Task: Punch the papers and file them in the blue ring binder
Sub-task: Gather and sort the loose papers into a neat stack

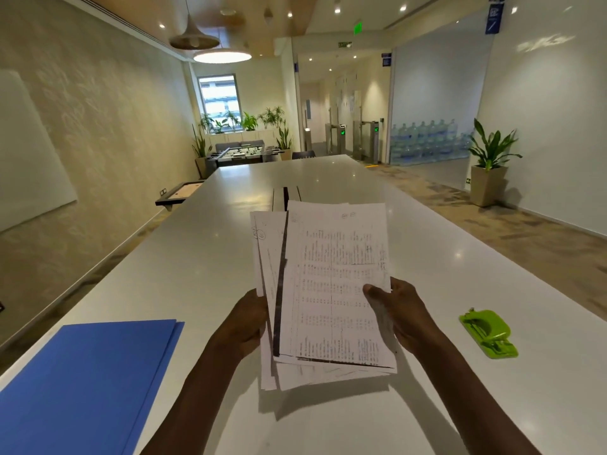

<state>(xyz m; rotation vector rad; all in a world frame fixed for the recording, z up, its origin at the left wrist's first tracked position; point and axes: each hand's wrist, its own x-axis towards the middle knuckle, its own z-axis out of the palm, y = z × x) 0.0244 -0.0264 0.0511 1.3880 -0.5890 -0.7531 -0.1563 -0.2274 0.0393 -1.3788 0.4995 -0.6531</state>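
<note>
- The left hand (248,323) grips the left edge of a loose stack of papers (331,290); the right hand (402,315) clasps the right edge, thumb on the top sheet.
- The papers are held up above the table, fanned unevenly; the print runs in columns, too small to read.
- The blue ring binder (82,385) lies closed on the white table (460,257), to the left of the hands.
- A green hole punch (488,333) sits on the right, apart from the papers.
- Beyond: a green exit sign (358,27), illegible; a foosball table (244,152); potted plants (491,159); stacked water bottles (427,139) behind glass.
</note>
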